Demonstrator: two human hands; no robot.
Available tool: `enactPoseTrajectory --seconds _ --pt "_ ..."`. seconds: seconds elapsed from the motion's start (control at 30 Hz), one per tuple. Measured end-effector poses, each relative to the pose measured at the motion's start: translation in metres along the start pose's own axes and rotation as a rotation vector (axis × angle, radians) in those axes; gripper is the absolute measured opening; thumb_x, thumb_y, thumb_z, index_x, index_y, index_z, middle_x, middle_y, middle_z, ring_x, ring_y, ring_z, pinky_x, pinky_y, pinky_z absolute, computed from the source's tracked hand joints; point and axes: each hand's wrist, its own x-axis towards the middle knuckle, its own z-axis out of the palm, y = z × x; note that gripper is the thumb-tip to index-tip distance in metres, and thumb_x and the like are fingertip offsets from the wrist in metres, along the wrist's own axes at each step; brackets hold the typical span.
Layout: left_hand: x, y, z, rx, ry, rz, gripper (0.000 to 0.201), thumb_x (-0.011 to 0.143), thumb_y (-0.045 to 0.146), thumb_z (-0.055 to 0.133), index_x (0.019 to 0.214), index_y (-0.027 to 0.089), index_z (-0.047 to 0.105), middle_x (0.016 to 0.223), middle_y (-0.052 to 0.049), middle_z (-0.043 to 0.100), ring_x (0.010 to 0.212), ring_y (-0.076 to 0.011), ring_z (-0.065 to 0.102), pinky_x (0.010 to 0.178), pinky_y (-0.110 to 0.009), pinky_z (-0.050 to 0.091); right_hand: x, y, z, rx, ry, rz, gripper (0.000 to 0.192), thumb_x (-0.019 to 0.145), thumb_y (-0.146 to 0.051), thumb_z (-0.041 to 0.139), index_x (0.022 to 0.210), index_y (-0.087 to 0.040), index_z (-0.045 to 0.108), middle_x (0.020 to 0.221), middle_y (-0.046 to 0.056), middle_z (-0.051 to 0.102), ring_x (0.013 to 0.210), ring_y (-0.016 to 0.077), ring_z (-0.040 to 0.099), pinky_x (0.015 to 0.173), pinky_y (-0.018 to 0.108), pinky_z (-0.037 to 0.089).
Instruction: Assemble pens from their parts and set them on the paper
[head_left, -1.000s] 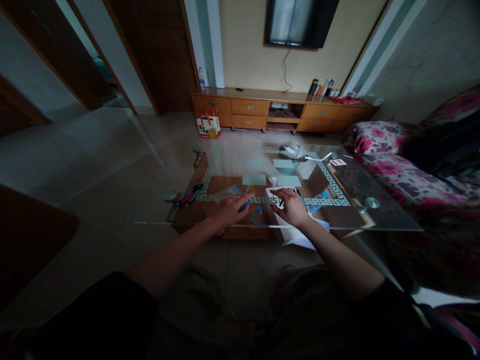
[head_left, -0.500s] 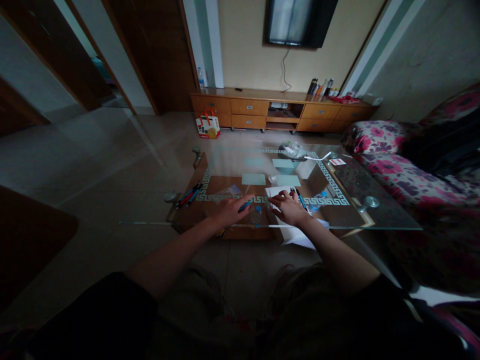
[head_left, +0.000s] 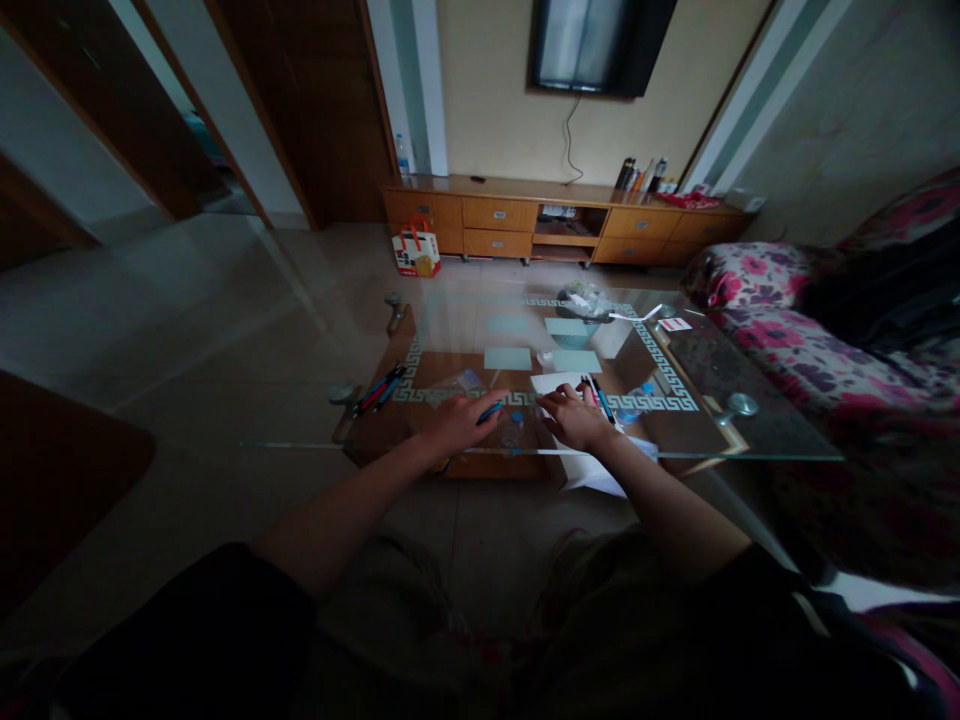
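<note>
Over the near part of the glass table (head_left: 457, 335), my left hand (head_left: 456, 422) is curled round a blue pen (head_left: 490, 412), whose end shows between thumb and fingers. My right hand (head_left: 576, 418) is a short way to the right, its fingers apart and stretched left across the glass. Right beside its knuckles lie a few dark and blue pens (head_left: 604, 399); whether the hand touches them I cannot tell. Farther left, several red, blue and black pens (head_left: 381, 390) lie in a loose bunch near the table's left side.
Under the glass are white papers (head_left: 592, 472) and a clear bottle (head_left: 513, 432). A plastic bag (head_left: 586, 299) and a red-and-white card (head_left: 675, 324) are toward the back right. A flowered sofa (head_left: 772, 330) flanks the right side; a paper bag (head_left: 416, 252) stands before the TV cabinet (head_left: 499, 228).
My right hand has shifted very slightly, its fingers lying a little differently beside the pens. My left hand keeps its place with the blue pen.
</note>
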Motion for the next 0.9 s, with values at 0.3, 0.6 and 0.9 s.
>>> enactPoseTrajectory --seconds 0.3,0.6,0.9 --pt "0.0001 -0.0015 0.0020 0.004 0.002 0.002 0.045 0.095 0.037 0.051 0.139 0.029 0.054 0.089 -0.004 0.074 0.071 -0.0159 0.065 0.069 -0.025 0.047 0.0003 0.0042 -0.0023 0.049 0.002 0.021 0.046 0.092 -0.029 0.049 0.137 -0.020 0.053 0.128 0.015 0.060 0.121 0.0346 0.040 0.103 0.054 0.023" --pt "-0.0011 0.0001 -0.0007 -0.001 0.002 0.004 0.043 0.095 0.037 0.050 0.137 0.029 0.056 0.088 -0.004 0.074 0.071 -0.0166 0.065 0.069 -0.026 0.048 -0.0007 0.0040 -0.0046 0.037 -0.018 -0.002 0.056 0.077 -0.020 0.058 0.133 -0.028 0.061 0.145 0.010 0.047 0.126 0.0368 0.036 0.103 0.056 0.024" --pt "-0.0007 -0.0021 0.0015 -0.006 -0.003 0.008 0.043 0.096 0.038 0.050 0.138 0.029 0.055 0.090 -0.004 0.073 0.072 -0.0159 0.065 0.070 -0.026 0.047 -0.0011 0.0059 -0.0015 0.009 -0.018 0.039 0.047 0.087 -0.028 0.053 0.133 -0.031 0.061 0.147 0.010 0.044 0.126 0.0364 0.035 0.102 0.056 0.026"
